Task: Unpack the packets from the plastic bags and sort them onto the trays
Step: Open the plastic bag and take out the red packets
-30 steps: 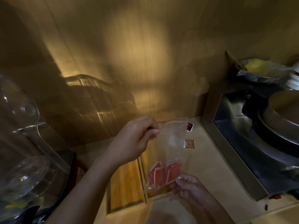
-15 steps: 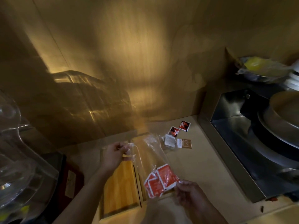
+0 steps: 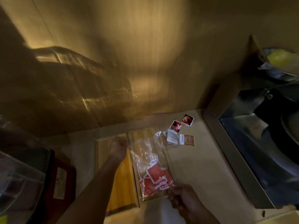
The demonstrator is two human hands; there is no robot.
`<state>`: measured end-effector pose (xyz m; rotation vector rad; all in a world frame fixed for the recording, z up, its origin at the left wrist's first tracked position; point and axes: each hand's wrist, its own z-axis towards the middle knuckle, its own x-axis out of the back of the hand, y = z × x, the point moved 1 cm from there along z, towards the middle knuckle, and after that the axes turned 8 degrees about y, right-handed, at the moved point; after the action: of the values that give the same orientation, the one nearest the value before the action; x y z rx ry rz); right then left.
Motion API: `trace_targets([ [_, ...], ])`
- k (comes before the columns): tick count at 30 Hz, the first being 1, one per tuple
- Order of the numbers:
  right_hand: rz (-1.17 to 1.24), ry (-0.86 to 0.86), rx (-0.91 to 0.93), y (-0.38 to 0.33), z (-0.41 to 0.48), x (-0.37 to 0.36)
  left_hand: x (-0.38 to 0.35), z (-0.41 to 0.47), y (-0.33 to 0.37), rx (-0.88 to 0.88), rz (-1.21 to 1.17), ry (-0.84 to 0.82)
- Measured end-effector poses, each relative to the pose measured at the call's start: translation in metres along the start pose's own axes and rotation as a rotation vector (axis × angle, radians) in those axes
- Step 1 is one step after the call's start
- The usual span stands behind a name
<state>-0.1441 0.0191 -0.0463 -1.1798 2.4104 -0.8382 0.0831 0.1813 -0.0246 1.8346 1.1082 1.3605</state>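
Note:
A clear plastic bag (image 3: 145, 152) lies stretched over the right wooden tray (image 3: 137, 136), with several red packets (image 3: 155, 180) bunched at its near end. My left hand (image 3: 119, 149) pinches the bag's far corner above the left wooden tray (image 3: 119, 183). My right hand (image 3: 182, 198) grips the bag's near end beside the red packets. Loose packets (image 3: 178, 131) lie on the counter beyond the trays: two dark red, one white, one brown (image 3: 187, 140).
A steel sink (image 3: 242, 159) with a dark pan fills the right side. A bowl holding a yellow bag (image 3: 281, 62) stands at the far right. A dark red box (image 3: 59, 180) and clear plastic containers (image 3: 16, 183) sit to the left. A wooden wall rises behind.
The bag has come down from upright to lying across the trays. My left hand dropped and moved left with the bag's top; my right hand stayed at its near end.

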Motion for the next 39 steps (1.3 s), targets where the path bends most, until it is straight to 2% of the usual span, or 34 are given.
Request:
trace_targets([
  [5,0.158,-0.067,-0.151,0.001,0.005,-0.005,0.001,-0.050,0.002,0.035,0.260,0.102],
  [10,0.253,-0.070,-0.254,0.000,0.010,-0.008,0.006,-0.102,-0.025,0.034,0.493,-0.163],
  [13,0.273,-0.105,-0.281,-0.003,0.009,-0.010,0.002,-0.127,-0.041,0.056,0.485,-0.335],
  [15,0.254,-0.112,-0.287,-0.004,0.009,-0.010,-0.002,-0.137,-0.049,0.043,0.503,-0.392],
  [22,0.056,-0.055,-0.279,-0.012,0.001,-0.012,-0.009,-0.149,-0.044,-0.124,0.615,-0.299],
  [29,0.113,0.091,-0.133,-0.012,-0.002,-0.018,-0.009,-0.144,-0.060,0.171,0.191,-0.317],
  [33,0.035,0.058,-0.109,-0.027,-0.012,-0.016,-0.002,-0.150,-0.046,0.338,-0.032,-0.264],
  [35,0.016,0.004,-0.074,-0.042,-0.020,-0.017,0.004,-0.148,-0.033,0.343,-0.145,-0.240],
  [39,-0.015,-0.070,0.097,-0.074,-0.039,-0.019,0.020,-0.143,-0.002,0.197,-0.256,-0.199],
])
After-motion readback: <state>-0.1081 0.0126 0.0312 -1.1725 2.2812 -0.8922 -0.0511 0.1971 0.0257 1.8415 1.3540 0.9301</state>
